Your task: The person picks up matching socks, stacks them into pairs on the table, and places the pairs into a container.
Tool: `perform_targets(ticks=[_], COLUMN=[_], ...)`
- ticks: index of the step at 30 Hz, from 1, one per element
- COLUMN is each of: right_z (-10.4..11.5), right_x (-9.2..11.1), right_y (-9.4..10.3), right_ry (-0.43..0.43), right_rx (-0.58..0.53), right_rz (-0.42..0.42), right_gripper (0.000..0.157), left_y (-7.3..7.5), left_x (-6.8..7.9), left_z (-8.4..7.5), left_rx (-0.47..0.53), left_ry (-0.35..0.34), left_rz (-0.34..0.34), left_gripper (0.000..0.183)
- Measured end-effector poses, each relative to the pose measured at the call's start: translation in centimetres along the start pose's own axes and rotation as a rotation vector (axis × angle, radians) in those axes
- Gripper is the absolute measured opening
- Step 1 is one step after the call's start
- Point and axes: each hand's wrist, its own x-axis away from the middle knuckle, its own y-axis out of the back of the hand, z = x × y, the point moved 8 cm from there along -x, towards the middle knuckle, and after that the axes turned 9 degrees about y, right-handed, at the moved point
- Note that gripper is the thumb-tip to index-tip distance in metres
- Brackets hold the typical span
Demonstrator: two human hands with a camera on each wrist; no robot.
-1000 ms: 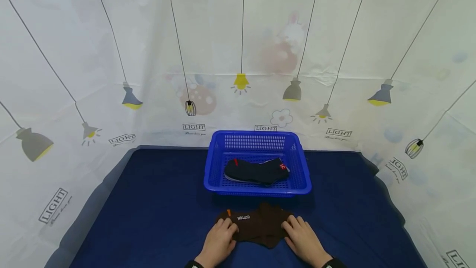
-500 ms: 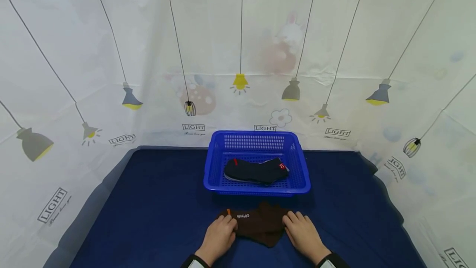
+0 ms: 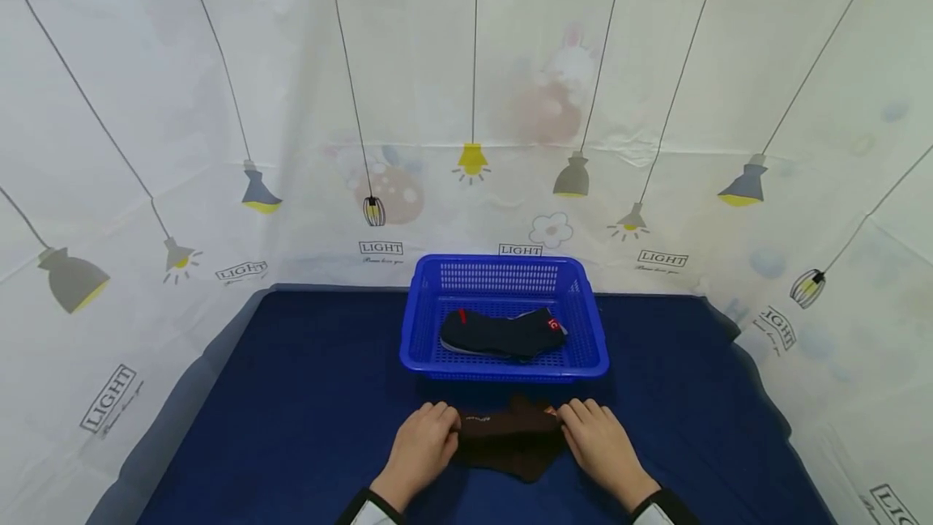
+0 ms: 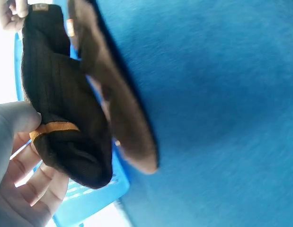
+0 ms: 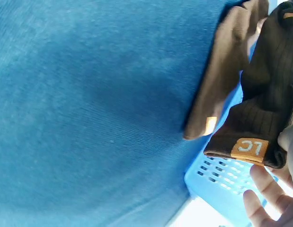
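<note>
Both hands hold up one dark brown sock (image 3: pixel 503 424), stretched sideways above the blue cloth. My left hand (image 3: pixel 419 448) pinches its toe end, beside the orange stripe (image 4: pixel 56 127) seen in the left wrist view. At the cuff, my right hand (image 3: pixel 599 450) pinches near an orange label (image 5: pixel 250 149) with light letters. A second brown sock (image 4: pixel 129 125) lies flat on the cloth just below the raised one; in the head view its visible part (image 3: pixel 516 460) is in shadow.
Behind the hands stands a blue plastic basket (image 3: pixel 503 262) with perforated walls. Dark socks (image 3: pixel 496 336) with red marks lie stacked in it. Dark blue cloth (image 3: pixel 313 395) covers the table, and a white lamp-print sheet (image 3: pixel 306 185) surrounds its back and sides.
Both hands have gripped the top brown sock and raised it off the one beneath, tilting it so its printed side faces more upward. The basket stays put.
</note>
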Motion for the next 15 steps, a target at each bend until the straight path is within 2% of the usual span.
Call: perform_targets(ticks=[3,5,9,15], right_z=[0.1,0.3,0.5,0.8], right_x=[-0.2,-0.3,-0.2,0.0], right_y=[0.7,1.1,1.8,3.0], right_ry=[0.003,0.002,-0.007,-0.023], right_rx=[-0.006,-0.014,-0.051,-0.107], right_rz=[-0.009,-0.008,-0.012,-0.051], right_gripper=[0.037,0.039,0.038,0.039], left_y=[2.9,3.9,5.1,5.8], left_x=[-0.9,-1.2,-1.3,-1.0], left_z=[-1.7,-2.4,-3.2,-3.5], left_rx=[-0.001,-0.005,-0.003,0.032], left_ry=[0.001,0.005,0.046,0.098], left_rz=[-0.023,-0.011,0.053,0.115], left_gripper=[0.032,0.032,0.033,0.026])
